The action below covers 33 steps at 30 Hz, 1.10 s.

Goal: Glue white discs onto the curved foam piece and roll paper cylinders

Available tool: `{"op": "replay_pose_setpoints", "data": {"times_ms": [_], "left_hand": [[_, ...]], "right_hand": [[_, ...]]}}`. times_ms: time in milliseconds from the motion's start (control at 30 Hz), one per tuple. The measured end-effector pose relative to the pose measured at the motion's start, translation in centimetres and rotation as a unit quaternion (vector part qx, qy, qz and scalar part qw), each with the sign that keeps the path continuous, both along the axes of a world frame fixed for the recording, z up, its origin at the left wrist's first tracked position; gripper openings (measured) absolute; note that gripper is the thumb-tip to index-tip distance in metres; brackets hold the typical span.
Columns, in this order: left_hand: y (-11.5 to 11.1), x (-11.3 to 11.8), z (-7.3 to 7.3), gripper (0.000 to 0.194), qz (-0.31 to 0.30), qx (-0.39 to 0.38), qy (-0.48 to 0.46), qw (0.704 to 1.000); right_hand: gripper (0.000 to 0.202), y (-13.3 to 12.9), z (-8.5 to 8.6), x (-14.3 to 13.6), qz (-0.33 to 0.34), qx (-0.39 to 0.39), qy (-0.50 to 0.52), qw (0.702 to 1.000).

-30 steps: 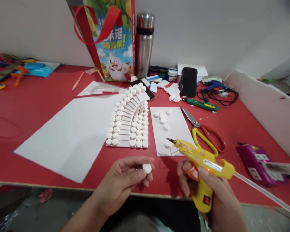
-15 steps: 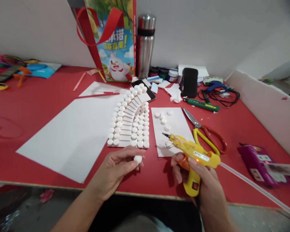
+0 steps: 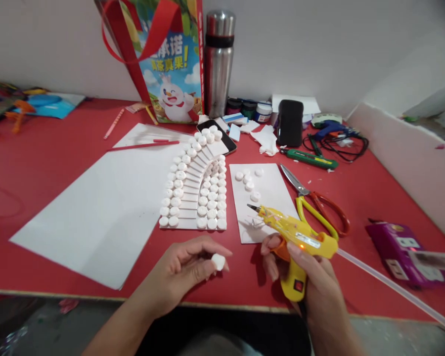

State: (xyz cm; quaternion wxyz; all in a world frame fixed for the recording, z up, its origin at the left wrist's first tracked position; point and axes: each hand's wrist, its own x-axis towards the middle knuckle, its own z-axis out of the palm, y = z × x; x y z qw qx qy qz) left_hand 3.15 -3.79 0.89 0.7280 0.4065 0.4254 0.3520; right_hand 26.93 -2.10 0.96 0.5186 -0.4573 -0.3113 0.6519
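Between the fingertips of my left hand [image 3: 193, 269] is a small white round piece [image 3: 218, 262], held low over the table's front part. My right hand [image 3: 307, 277] is wrapped round a yellow hot glue gun [image 3: 296, 235], its nozzle pointing left and a small orange light glowing on its side. A long clear glue stick [image 3: 393, 287] runs out of its back. Beyond my left hand lies a board [image 3: 188, 213] with rows of white round pieces along both sides of a curved, stepped strip. Several loose white pieces [image 3: 249, 186] lie on a white card [image 3: 241, 217].
Scissors [image 3: 315, 200] lie right of the card, a green cutter [image 3: 309, 158] behind them. A large white sheet [image 3: 96, 212] covers the left side. At the back stand a gift bag [image 3: 166, 69] and a steel flask [image 3: 219, 64]. A purple box [image 3: 404, 252] sits right.
My left hand, with the white piece, has moved slightly right and nearer to me. The view has shifted a little; my right hand keeps the glue gun in nearly the same place.
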Motion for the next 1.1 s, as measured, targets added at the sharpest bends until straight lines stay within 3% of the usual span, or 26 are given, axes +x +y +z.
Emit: {"op": "replay_pose_setpoints", "data": {"times_ms": [367,600,800,1100], "left_hand": [[-0.1,0.8,0.5,0.026,-0.043,0.087,0.097,0.991],[-1.0,2.4,0.5,0.023,-0.051,0.208,0.276,0.937],[-0.8,2.8,0.2,0.026,-0.076,0.236,0.285,0.926],[-0.7,2.6,0.4,0.025,-0.055,0.234,0.272,0.932]], "right_hand": [[0.021,-0.2,-0.2,0.2,0.007,0.008,-0.003,1.0],[0.02,-0.3,-0.3,0.3,0.0,0.009,-0.003,1.0],[0.02,-0.2,-0.1,0.2,-0.001,-0.002,-0.015,1.0],[0.021,-0.2,0.0,0.3,0.014,-0.001,-0.01,1.0]]}}
